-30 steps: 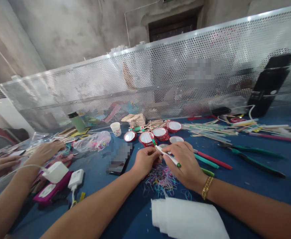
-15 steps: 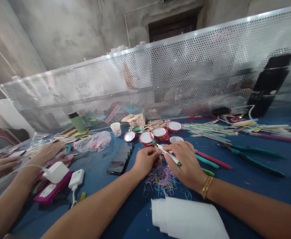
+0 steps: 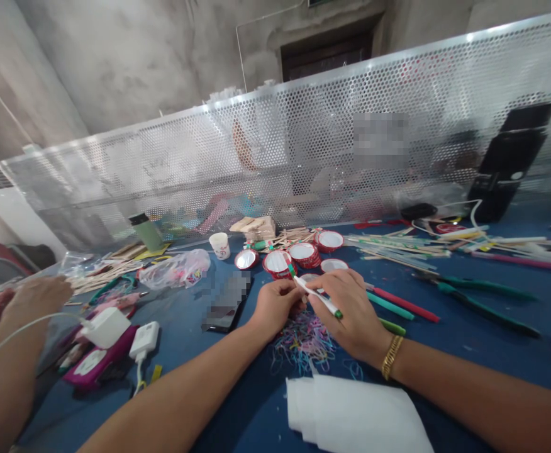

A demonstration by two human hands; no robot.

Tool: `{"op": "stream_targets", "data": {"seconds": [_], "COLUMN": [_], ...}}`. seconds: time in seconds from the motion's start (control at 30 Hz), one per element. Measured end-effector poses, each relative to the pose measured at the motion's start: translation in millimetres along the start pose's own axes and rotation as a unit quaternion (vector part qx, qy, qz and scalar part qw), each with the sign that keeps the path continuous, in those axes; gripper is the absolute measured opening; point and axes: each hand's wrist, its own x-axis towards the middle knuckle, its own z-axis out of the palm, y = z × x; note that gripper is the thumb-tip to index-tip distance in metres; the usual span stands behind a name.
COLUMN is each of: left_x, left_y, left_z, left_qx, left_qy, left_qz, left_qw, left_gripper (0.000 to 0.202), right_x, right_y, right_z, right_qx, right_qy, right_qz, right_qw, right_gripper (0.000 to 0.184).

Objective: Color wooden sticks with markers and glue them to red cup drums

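Note:
My left hand [image 3: 275, 304] and my right hand [image 3: 348, 311] meet over a heap of thin coloured rubber bands [image 3: 304, 343] on the blue table [image 3: 468, 340]. Both pinch a white stick with green ends [image 3: 314, 294], which slants from upper left to lower right between them. The right wrist wears a gold bracelet [image 3: 391, 356]. Just beyond my fingers stand several small red-rimmed round lids [image 3: 304, 253].
White folded paper [image 3: 355, 415] lies near me. A dark phone [image 3: 226, 301], white chargers [image 3: 115, 330] on a magenta case, green pliers [image 3: 483, 299], coloured sticks [image 3: 398, 305] and a paper cup [image 3: 219, 244] surround the hands. Another person's hand [image 3: 34, 302] works at left. A perforated metal screen [image 3: 304, 151] closes the back.
My hands stay almost still on the stick. The other person's hand at the left has drawn back toward the left edge, away from the clutter.

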Motion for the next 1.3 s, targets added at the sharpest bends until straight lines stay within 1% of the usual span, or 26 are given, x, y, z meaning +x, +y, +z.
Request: {"op": "stream_targets", "data": {"seconds": [0.2, 0.37, 0.57, 0.7, 0.93, 1.13, 1.3], "left_x": [-1.3, 0.3, 0.4, 0.1, 0.7, -0.4, -0.6], "left_y": [0.8, -1.5, -1.2, -0.5, -1.9, -0.6, -0.2], "left_z": [0.2, -0.7, -0.3, 0.4, -0.2, 0.4, 0.3], "left_qx": [0.002, 0.003, 0.004, 0.002, 0.005, -0.001, 0.008], "left_qy": [-0.001, 0.0, -0.002, 0.001, -0.001, -0.002, -0.001], "left_qz": [-0.002, 0.011, -0.001, -0.003, -0.003, 0.005, -0.005], "left_qw": [1.0, 1.0, 1.0, 1.0, 1.0, 1.0, 1.0], "left_gripper": [0.031, 0.032, 0.033, 0.033, 0.035, 0.035, 0.034], "right_x": [-0.2, -0.1, 0.0, 0.5, -0.3, 0.0, -0.5], "right_y": [0.0, -2.2, -0.4, -1.8, -0.2, -1.7, 0.0], "right_z": [-0.2, -0.9, -0.2, -0.5, -0.2, -1.0, 0.1], "right_qx": [-0.008, 0.011, -0.009, 0.006, -0.006, 0.012, 0.0], "right_qy": [0.01, -0.005, 0.01, 0.005, 0.009, -0.007, 0.008], "right_qz": [0.008, 0.001, 0.006, -0.004, 0.009, -0.001, 0.005], "right_qw": [1.0, 1.0, 1.0, 1.0, 1.0, 1.0, 1.0], "right_gripper": [0.013, 0.015, 0.013, 0.012, 0.014, 0.014, 0.014]}}
